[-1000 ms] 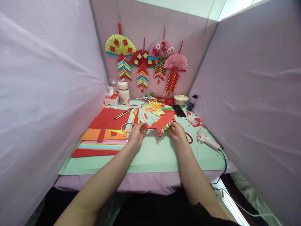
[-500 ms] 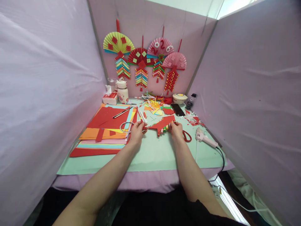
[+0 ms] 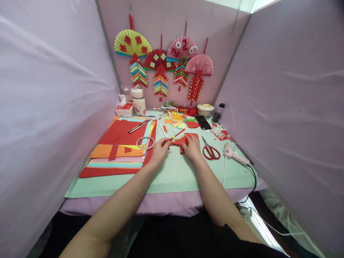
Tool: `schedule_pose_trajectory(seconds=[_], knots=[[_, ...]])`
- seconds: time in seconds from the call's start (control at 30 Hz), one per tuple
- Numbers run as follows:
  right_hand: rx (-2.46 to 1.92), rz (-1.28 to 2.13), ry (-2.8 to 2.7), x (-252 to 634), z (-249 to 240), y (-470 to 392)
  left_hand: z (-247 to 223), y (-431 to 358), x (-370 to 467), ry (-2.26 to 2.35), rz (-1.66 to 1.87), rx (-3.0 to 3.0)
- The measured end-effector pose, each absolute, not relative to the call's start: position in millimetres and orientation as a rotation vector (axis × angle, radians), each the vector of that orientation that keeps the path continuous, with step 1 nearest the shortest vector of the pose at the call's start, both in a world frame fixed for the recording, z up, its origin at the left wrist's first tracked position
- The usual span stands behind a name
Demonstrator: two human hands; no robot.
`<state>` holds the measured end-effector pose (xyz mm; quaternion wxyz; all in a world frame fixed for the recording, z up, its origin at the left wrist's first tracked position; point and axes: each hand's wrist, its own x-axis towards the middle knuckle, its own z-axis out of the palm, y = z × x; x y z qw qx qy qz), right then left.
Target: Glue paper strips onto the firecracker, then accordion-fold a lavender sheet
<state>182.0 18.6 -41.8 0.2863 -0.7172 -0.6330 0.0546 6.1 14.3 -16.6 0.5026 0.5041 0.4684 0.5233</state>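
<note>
A red paper piece (image 3: 177, 142) lies between my two hands at the middle of the table, with a small red roll (image 3: 182, 149) below it. My left hand (image 3: 162, 147) is closed at the left end of a thin red strip (image 3: 178, 134), which slants up to the right. Over the right part of the red paper, my right hand (image 3: 192, 146) rests with its fingers spread and bent. Its palm hides much of what lies beneath. A silver ring (image 3: 145, 138) is just left of my left hand. Red-handled scissors (image 3: 211, 152) lie right of my right hand.
Coloured paper sheets (image 3: 115, 134) are stacked at left, with a pen-like tool on top. A glue gun (image 3: 234, 154) lies right, its cord over the edge. Paper scraps, a phone (image 3: 203, 122), a lidded bowl (image 3: 205, 109) and a bottle (image 3: 138, 103) stand or lie behind.
My right hand has moved left onto the red paper and its fingers have spread. The scissors now show fully. A thin red strip shows slanting up from my left hand.
</note>
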Motion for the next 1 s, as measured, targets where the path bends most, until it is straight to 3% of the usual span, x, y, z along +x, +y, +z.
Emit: schedule_pose_trajectory(seconds=[0.3, 0.6, 0.73, 1.0], knots=[[-2.17, 0.102, -1.516, 165.8, -37.7, 19.1, -23.3, 17.4, 6.9, 1.146, 1.278, 1.332], [-2.0, 0.035, -1.526, 174.8, -15.2, -5.4, -24.0, 14.9, 6.1, 1.146, 1.276, 1.409], [-1.832, -0.002, -1.623, 227.3, 2.0, -29.7, -22.5, 13.8, 5.1, 1.19, 1.229, 1.432], [-2.289, -0.091, -1.369, 366.7, -17.2, -90.3, -16.4, 11.2, 7.2, 1.3, 1.13, 1.677]])
